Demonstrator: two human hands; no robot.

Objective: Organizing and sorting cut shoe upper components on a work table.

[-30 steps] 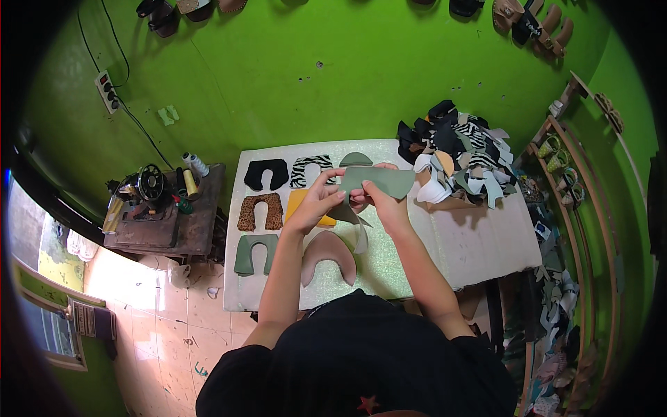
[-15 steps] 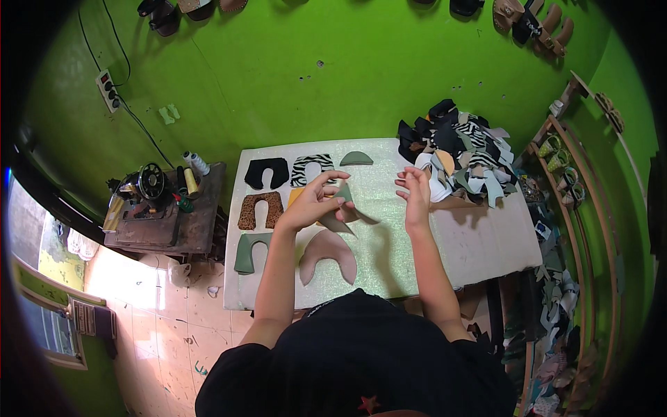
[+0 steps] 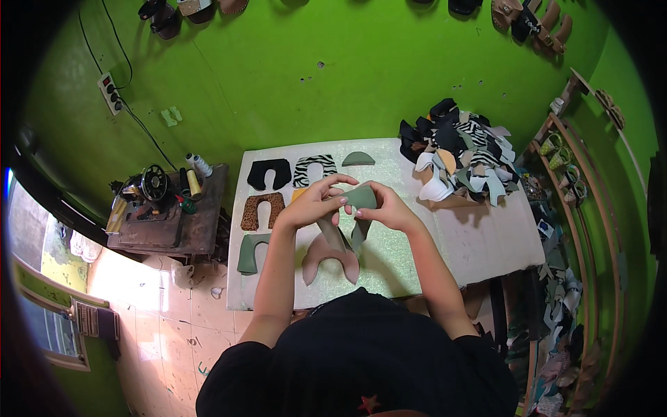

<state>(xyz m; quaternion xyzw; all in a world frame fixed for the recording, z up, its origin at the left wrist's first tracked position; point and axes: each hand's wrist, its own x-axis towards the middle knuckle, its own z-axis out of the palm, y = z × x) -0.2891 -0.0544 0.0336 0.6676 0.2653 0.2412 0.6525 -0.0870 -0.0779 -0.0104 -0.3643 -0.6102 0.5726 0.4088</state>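
Above the table, my left hand [image 3: 314,204] and my right hand [image 3: 389,207] both pinch a curved sage-green material piece [image 3: 362,197], whose two legs hang down. Just below it lies a beige arch-shaped piece [image 3: 322,254]. To the left of my left hand are a leopard-print arch piece [image 3: 249,214] and a green arch piece [image 3: 247,256]. Farther back rest a black piece [image 3: 260,173] and a zebra-print piece [image 3: 303,174]. A yellow piece [image 3: 298,192] is mostly hidden behind my left hand. Beyond my hands sits a small green half-round piece [image 3: 358,159].
A heap of mixed scraps [image 3: 462,149] fills a box on the white table [image 3: 479,243] at the back right. At left stands a sewing machine [image 3: 149,186] with thread cones [image 3: 200,165]. A wooden rack [image 3: 580,201] holding sandals lines the right wall.
My right hand has moved left and taken hold of the green piece beside my left hand. The piece has turned, its curved end now up between both hands.
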